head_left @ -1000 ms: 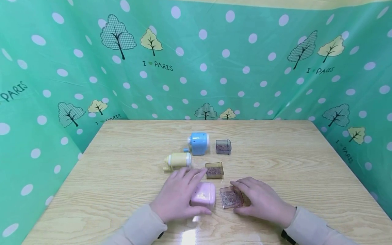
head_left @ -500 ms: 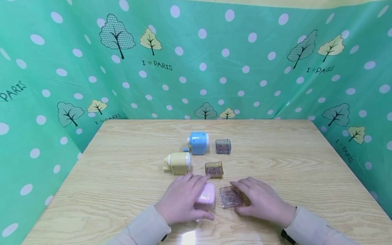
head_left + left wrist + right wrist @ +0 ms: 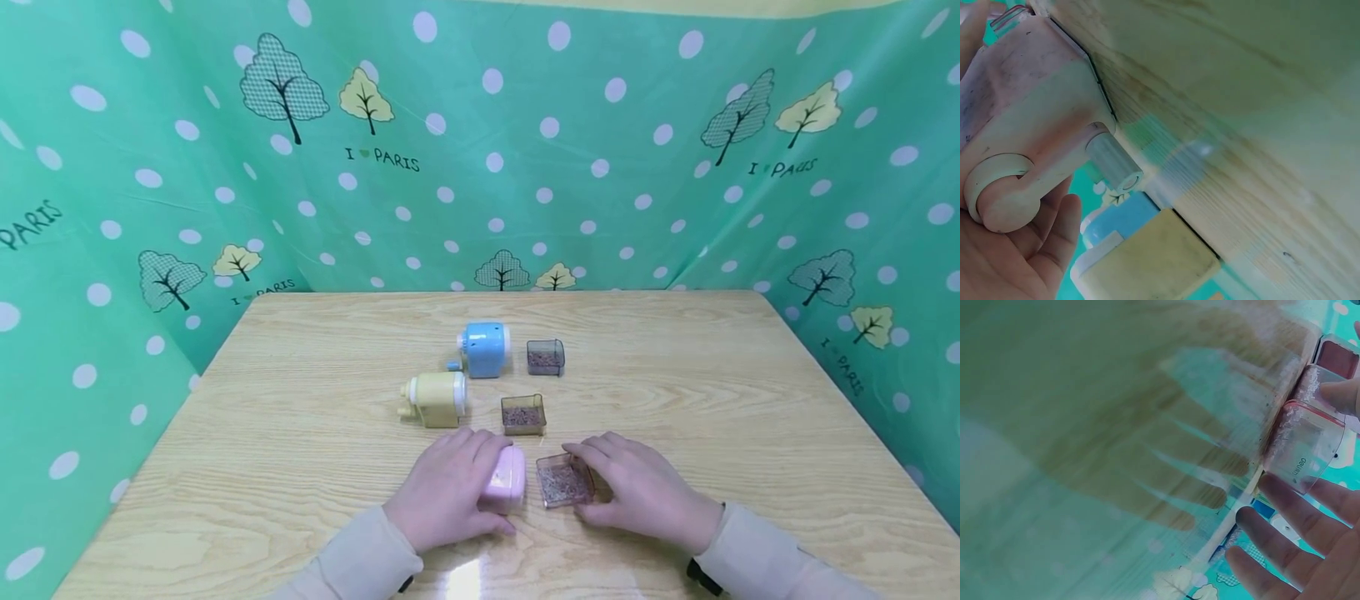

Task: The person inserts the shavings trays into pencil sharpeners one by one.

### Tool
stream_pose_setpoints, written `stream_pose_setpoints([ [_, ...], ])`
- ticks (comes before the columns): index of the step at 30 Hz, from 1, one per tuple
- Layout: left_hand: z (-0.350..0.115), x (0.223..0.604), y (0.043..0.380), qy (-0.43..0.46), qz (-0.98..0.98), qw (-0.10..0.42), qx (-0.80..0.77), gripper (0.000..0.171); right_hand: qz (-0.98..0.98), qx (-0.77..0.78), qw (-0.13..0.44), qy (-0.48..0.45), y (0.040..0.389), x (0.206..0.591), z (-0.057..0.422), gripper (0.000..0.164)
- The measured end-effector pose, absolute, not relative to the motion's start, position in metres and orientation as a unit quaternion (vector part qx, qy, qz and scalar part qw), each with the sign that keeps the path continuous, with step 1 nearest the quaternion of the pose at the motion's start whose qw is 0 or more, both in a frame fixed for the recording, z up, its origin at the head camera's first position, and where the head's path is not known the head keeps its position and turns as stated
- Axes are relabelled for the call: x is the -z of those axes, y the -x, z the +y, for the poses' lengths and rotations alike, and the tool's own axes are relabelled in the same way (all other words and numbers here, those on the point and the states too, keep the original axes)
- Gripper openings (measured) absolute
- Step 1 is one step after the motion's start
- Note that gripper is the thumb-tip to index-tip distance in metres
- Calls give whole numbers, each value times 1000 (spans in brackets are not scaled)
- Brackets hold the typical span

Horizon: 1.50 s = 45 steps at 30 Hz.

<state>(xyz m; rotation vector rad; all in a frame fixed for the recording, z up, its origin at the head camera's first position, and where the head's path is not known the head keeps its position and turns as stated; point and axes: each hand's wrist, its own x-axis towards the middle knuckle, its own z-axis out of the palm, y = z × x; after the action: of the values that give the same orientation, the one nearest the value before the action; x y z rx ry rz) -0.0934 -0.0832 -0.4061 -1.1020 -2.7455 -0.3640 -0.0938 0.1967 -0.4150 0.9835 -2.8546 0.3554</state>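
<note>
My left hand (image 3: pixel 446 492) holds a pink crank pencil sharpener (image 3: pixel 506 482) standing on the table, its fingers over the far side and its thumb along the near side. In the left wrist view the sharpener's crank handle (image 3: pixel 1113 162) sticks out beside the palm. Just right of it lies a clear pinkish shavings drawer (image 3: pixel 564 500), full of shavings and detached from the sharpener. My right hand (image 3: pixel 641 487) pinches this drawer at its right end. The right wrist view shows thumb and index finger on opposite sides of the drawer (image 3: pixel 1307 456), other fingers spread.
Behind my left hand stands a yellow crank sharpener (image 3: pixel 437 400), with a yellowish drawer (image 3: pixel 522 430) of shavings to its right. Farther back are a blue sharpener (image 3: pixel 486 350) and a grey drawer (image 3: pixel 545 369). A dotted green curtain (image 3: pixel 495 183) hangs beyond the table (image 3: pixel 675 375).
My left hand has shifted slightly right and nearer, covering more of the pink sharpener and uncovering the yellow one and its drawer. My right hand and the pinkish drawer stay almost still.
</note>
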Motion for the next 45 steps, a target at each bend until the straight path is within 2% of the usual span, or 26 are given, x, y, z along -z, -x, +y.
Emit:
stream_pose_setpoints([
  [14, -77, 407, 94, 353, -924, 87, 120, 79, -941, -124, 37, -314, 93, 413, 197, 70],
  [45, -75, 403, 92, 340, -931, 93, 94, 77, -927, -133, 80, -342, 93, 413, 181, 64],
])
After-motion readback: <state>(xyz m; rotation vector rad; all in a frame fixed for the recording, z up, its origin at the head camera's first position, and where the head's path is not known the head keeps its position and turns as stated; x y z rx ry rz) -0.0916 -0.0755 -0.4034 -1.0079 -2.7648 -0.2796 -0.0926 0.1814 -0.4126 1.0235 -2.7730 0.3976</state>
